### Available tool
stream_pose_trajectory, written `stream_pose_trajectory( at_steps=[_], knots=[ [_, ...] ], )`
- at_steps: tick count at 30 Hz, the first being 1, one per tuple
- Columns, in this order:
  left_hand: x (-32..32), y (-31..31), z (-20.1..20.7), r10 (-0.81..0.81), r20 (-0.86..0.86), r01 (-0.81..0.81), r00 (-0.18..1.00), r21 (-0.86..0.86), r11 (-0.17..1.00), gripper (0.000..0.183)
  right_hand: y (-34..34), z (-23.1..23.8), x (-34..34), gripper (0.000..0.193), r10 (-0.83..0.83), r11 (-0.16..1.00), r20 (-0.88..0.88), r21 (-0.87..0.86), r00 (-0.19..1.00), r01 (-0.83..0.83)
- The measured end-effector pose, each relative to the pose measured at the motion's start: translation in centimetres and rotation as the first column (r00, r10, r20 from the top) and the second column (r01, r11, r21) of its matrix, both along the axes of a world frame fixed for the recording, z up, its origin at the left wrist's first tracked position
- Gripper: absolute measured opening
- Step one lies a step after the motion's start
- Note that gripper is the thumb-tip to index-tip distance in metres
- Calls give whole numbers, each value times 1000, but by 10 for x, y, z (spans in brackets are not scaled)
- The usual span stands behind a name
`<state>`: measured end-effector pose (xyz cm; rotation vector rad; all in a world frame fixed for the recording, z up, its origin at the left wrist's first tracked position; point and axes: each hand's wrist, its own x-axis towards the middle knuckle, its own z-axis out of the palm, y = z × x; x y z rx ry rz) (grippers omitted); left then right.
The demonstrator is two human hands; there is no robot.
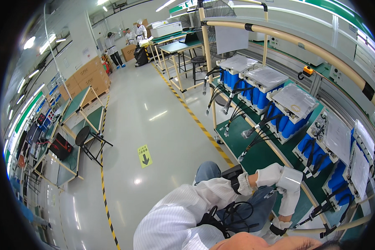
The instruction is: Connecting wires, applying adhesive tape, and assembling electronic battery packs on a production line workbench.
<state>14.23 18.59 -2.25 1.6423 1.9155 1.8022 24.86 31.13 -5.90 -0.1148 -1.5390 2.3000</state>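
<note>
My left hand [269, 175], in a white glove, reaches across to a small shiny silver-grey flat piece [290, 179] and is closed at its left side. Just below, my right hand [289, 201], also gloved, comes up from the lower edge and closes on the piece's lower side; its fingertips are partly hidden. Both hands are at the near rail of a cart shelf [254, 156]. Beside them stands a battery pack [316, 146] of blue cylinders in a white frame. Black cables with connectors [308, 171] hang from it near my hands.
More battery packs [293, 102] line the green shelf, with clear sheets on top. A beige tube frame [296, 37] arches over them. Black cables [241, 214] lie by my lap. Across the aisle are a black stool [82, 136] and workbenches [73, 104]. People [141, 31] stand far off.
</note>
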Motion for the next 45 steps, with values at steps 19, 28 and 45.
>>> stream_pose_trajectory(
  at_steps=[19, 28, 45],
  knots=[
    [32, 0, -21, -183, 902, 479, 390, -29, 877, 42, -14, 8, -30, 85, 124, 922, -274, -324, 954, -213],
    [59, -20, 33, 265, 219, -203, 939, -268, 942, 41, -31, 31, -13, 74, -433, 901, -98, -12, 896, 434],
    [63, 2, 28, 4, 728, 59, 686, -62, 996, 23, -18, 67, 23, 70, -359, 897, -7, -280, 933, 343]
  ],
)
